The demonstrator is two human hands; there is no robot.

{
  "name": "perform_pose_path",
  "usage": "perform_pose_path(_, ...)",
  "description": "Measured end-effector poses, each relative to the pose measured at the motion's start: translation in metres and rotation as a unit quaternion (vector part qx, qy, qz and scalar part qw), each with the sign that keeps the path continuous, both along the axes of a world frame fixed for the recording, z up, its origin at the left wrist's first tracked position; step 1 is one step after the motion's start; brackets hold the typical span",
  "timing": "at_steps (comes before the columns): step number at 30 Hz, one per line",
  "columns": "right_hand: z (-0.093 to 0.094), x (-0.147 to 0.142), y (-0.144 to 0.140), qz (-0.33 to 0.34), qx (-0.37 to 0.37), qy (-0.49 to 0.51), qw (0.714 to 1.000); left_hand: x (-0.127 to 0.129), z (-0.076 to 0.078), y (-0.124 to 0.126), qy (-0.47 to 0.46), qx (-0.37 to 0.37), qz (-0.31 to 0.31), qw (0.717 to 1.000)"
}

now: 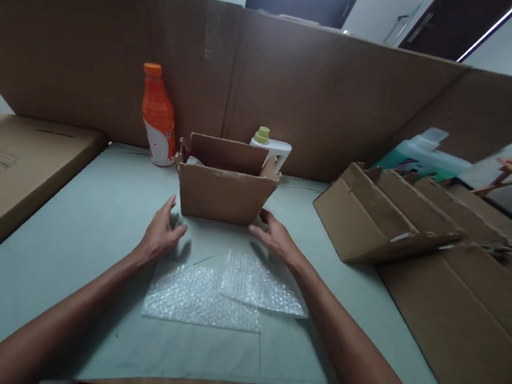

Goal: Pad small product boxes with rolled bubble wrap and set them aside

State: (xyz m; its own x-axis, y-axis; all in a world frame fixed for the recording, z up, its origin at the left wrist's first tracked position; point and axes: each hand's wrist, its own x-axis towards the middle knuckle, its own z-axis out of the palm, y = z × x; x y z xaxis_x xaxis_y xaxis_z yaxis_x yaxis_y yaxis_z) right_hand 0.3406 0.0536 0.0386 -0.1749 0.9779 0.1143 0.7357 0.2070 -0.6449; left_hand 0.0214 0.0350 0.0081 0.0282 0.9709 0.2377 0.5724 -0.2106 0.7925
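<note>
Your left hand (162, 234) is spread and empty just beside the cardboard box (222, 196); your right hand (275, 237), fingers loosely parted, is at its lower right corner, contact unclear. The box stands on the cloth (102, 220), bubble wrap (201, 302) nearer you, an orange bottle (158, 114) and white bottle (270, 145) behind.

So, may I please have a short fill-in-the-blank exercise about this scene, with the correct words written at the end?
1. The cap of the tall bottle is ____.
2. Seen from the person's side, the white bottle stands ____ the small open box.
3. Pieces of clear ____ wrap lie on the near side of the small open box.
4. The person's ____ hand is the one nearer the tall bottle.

Missing words: orange; behind; bubble; left.
</note>
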Motion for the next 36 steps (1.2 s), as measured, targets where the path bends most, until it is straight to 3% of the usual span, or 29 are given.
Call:
perform_pose_path(6, -0.005, 0.031, -0.084, 0.014, -0.019, -0.119, 0.993, -0.039, -0.007, -0.083, 0.197, -0.008, -0.041, 0.979)
perform_pose_path(10, -0.005, 0.026, -0.107, 0.021, -0.013, -0.160, 0.987, -0.032, -0.005, -0.096, 0.264, -0.044, -0.046, 0.962)
perform_pose_path(16, 0.009, 0.024, -0.115, 0.020, -0.009, -0.106, 0.994, -0.014, 0.003, -0.079, 0.254, -0.064, -0.037, 0.964)
perform_pose_path(22, 0.021, 0.020, -0.120, 0.024, -0.072, 0.094, 0.993, -0.008, 0.009, -0.048, 0.225, -0.077, -0.026, 0.971)
perform_pose_path(26, 0.013, -0.005, -0.117, 0.030, -0.136, 0.173, 0.975, -0.007, 0.009, -0.021, 0.215, -0.071, -0.022, 0.974)
perform_pose_path(31, -0.008, -0.031, -0.113, 0.024, -0.157, 0.125, 0.979, -0.003, 0.008, 0.002, 0.214, -0.062, -0.026, 0.975)
perform_pose_path(36, -0.018, -0.029, -0.124, 0.007, -0.112, 0.065, 0.992, 0.001, 0.008, 0.007, 0.210, -0.059, -0.037, 0.975)
